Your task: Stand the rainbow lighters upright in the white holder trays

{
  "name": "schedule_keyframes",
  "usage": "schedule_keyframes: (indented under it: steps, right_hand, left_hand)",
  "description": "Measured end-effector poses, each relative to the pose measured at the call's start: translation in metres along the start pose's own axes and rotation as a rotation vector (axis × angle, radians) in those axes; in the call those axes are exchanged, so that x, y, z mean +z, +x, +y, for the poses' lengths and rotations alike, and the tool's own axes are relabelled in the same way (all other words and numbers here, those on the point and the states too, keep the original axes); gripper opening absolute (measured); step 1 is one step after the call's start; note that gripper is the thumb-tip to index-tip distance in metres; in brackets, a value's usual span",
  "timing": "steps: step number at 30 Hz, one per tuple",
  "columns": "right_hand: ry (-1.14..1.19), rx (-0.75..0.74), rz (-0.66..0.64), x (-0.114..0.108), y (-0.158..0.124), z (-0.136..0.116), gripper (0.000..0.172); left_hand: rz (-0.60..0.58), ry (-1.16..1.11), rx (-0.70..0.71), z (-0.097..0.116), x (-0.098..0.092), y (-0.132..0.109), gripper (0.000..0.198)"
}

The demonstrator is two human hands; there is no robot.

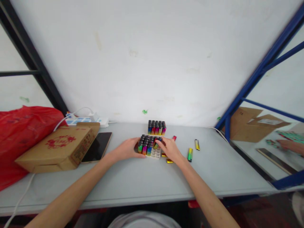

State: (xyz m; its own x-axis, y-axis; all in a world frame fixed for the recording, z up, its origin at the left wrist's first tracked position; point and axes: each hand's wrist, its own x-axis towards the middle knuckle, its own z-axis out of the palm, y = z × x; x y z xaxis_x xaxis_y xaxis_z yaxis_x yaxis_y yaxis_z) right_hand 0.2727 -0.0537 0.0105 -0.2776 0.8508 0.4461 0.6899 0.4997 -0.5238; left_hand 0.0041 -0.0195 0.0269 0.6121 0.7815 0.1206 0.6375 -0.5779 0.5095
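Note:
A white tray [155,154] with round sockets lies in front of me, its left and back parts filled with upright, multicoloured lighters [145,148]. Bare sockets show at its front right. My left hand [129,148] grips the left side of this tray, thumb along the front. Over the right side, my right hand [169,148] pinches a lighter [156,144], partly hidden by the fingers. Close to that hand lie a few loose lighters, including a gold lighter [169,161] and a red lighter [174,138]. Farther right are a green-yellow lighter [190,154] and a yellow lighter [197,144].
Behind the tray stands another block of lighters [156,128]. To the left are a dark-screened tablet or phone [98,147], a cardboard box [57,145], a red bag [28,126] and a power strip [103,122]. Past the blue frame [251,79], another person's hand [288,144] shows.

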Motion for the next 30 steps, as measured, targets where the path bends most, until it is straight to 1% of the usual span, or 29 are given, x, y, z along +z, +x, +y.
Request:
schedule_keyframes:
  steps: [3, 6, 8, 10, 12, 16, 19, 21, 22, 24, 25, 27, 30]
  right_hand:
    - [-0.015, -0.032, -0.064, -0.003, -0.001, -0.003, 0.036]
    - [-0.096, -0.06, -0.094, -0.005, -0.001, -0.007, 0.03]
    - [-0.19, -0.041, -0.119, -0.006, 0.001, -0.008, 0.029]
    - [-0.301, -0.001, -0.134, -0.004, 0.003, -0.007, 0.03]
    - [-0.365, 0.028, -0.137, -0.002, 0.005, -0.006, 0.032]
    - [-0.364, -0.001, -0.126, -0.002, 0.007, -0.008, 0.033]
    - [-0.296, -0.021, -0.112, -0.015, 0.003, -0.007, 0.042]
    - [-0.216, 0.013, -0.076, -0.029, -0.001, 0.0, 0.047]
    - [-0.191, 0.049, -0.038, -0.037, -0.002, 0.007, 0.048]
    - [-0.181, 0.133, 0.043, -0.05, -0.005, 0.024, 0.045]
    - [-0.18, 0.173, 0.065, -0.055, -0.006, 0.033, 0.042]
    - [-0.163, 0.213, 0.065, -0.062, -0.009, 0.05, 0.033]
    - [-0.069, 0.165, -0.017, -0.07, -0.014, 0.062, 0.03]
  left_hand:
    - [-0.001, 0.013, 0.001, -0.001, 0.001, 0.0, 0.077]
    - [0.003, 0.009, 0.005, -0.002, 0.002, 0.0, 0.079]
    - [0.009, 0.007, 0.007, -0.003, 0.002, 0.0, 0.08]
    - [0.012, 0.008, 0.005, -0.004, 0.002, 0.0, 0.08]
    - [0.013, 0.006, 0.006, -0.004, 0.002, -0.001, 0.078]
    - [0.005, 0.002, 0.002, -0.004, 0.002, -0.001, 0.078]
    - [0.01, -0.012, -0.003, -0.003, 0.002, -0.001, 0.079]
    - [0.016, -0.032, -0.01, -0.002, 0.002, -0.001, 0.079]
    - [0.017, -0.037, -0.013, -0.002, 0.002, -0.001, 0.079]
    - [0.01, -0.041, -0.013, -0.001, 0.001, -0.001, 0.079]
    - [0.006, -0.041, -0.012, -0.001, 0.001, -0.001, 0.079]
    - [-0.001, -0.038, -0.016, 0.0, 0.0, -0.001, 0.08]
    - [-0.008, -0.032, -0.026, 0.0, -0.001, -0.001, 0.08]
